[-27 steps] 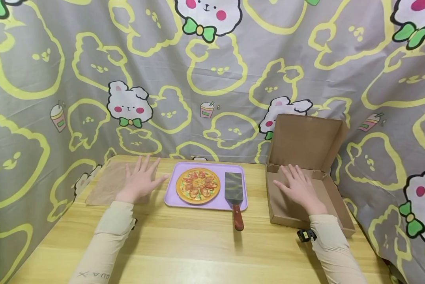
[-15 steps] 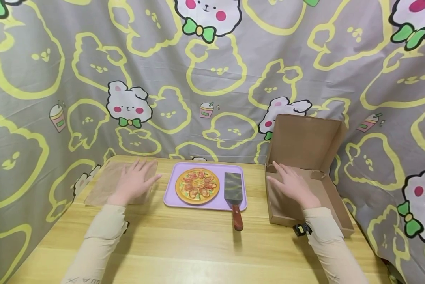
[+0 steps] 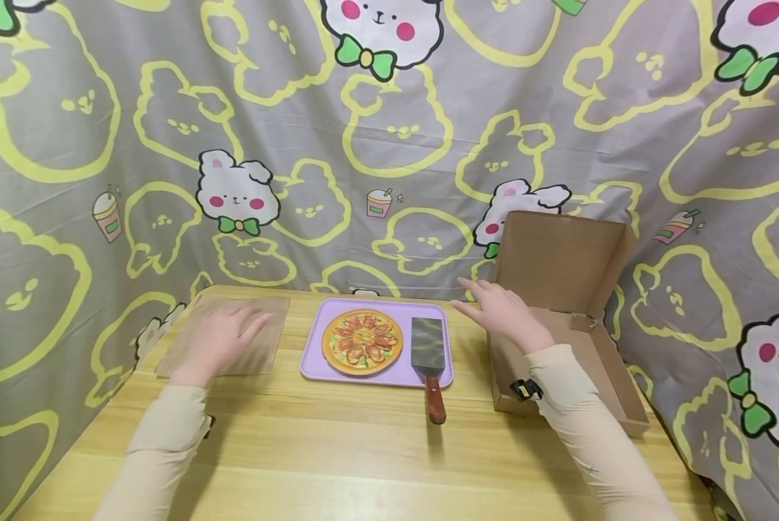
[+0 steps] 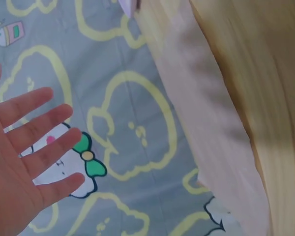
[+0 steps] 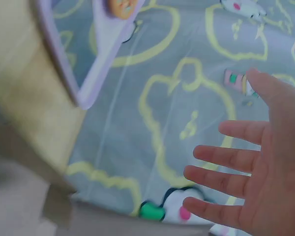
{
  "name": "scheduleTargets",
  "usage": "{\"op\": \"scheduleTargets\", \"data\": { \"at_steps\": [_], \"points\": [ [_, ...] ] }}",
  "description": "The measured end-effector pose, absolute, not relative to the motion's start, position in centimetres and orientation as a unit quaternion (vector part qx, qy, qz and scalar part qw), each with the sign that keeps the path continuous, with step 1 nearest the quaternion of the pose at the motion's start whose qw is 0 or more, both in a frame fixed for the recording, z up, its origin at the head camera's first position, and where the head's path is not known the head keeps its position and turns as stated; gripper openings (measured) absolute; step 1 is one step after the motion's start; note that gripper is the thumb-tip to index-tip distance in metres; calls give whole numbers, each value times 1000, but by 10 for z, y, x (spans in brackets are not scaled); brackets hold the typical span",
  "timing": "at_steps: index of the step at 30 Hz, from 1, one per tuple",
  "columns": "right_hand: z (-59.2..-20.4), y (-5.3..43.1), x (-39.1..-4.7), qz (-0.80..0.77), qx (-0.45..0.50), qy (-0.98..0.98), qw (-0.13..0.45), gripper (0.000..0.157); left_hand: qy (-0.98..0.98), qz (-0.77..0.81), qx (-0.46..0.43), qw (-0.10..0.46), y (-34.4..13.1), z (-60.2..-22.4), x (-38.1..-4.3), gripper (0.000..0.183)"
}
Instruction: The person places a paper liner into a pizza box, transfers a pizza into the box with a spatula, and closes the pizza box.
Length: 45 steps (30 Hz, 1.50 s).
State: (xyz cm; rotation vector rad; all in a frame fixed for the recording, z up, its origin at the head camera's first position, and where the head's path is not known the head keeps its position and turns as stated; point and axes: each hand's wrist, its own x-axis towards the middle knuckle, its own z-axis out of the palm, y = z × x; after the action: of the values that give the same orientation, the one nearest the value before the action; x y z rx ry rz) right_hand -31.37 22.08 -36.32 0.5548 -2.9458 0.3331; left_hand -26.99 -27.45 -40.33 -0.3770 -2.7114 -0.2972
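Observation:
My left hand point(image 3: 216, 344) hovers over a thin brown sheet of paper point(image 3: 179, 347) at the table's left, holding nothing; its fingers point(image 4: 42, 135) are spread in the left wrist view. My right hand point(image 3: 503, 315) is held between the purple tray point(image 3: 312, 365) and the cardboard box point(image 3: 561, 264), also holding nothing, with its fingers point(image 5: 226, 156) extended in the right wrist view. On the tray lies a round pizza point(image 3: 363, 341). Beside it rests a spatula point(image 3: 428, 344), its wooden handle point(image 3: 435, 401) reaching past the tray's front rim.
The box stands with its lid raised at the right of the wooden table point(image 3: 337, 456). A grey patterned curtain point(image 3: 324, 130) hangs close behind the table and along both sides. Small black cameras point(image 3: 526, 390) are worn at the wrists.
My left hand has drawn left and toward me, lower over the paper. My right hand has moved left from above the box toward the tray. Tray, pizza, spatula and box stay put.

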Motion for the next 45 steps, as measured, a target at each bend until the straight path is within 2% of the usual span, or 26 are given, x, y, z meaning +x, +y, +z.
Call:
{"op": "scheduleTargets", "data": {
  "at_steps": [4, 16, 25, 34, 45],
  "points": [
    [-349, 199, -318, 107, 204, -971, 65, 70, -965, -101, -129, 206, -284, -403, -264, 54],
    [-330, 136, -329, 85, 256, -960, 74, 63, -955, -138, -107, 239, -312, -408, -251, 45],
    [-323, 84, -332, 89, 288, -951, 68, 68, -960, -127, -69, 241, -336, -406, -239, 39],
    [-317, 33, -332, 109, 331, -935, 61, 62, -972, -153, -17, 178, -363, -413, -232, 53],
    [-325, -21, -334, 131, 334, -933, 8, 65, -973, -189, 7, 135, -389, -426, -226, 61]
  ]
}}
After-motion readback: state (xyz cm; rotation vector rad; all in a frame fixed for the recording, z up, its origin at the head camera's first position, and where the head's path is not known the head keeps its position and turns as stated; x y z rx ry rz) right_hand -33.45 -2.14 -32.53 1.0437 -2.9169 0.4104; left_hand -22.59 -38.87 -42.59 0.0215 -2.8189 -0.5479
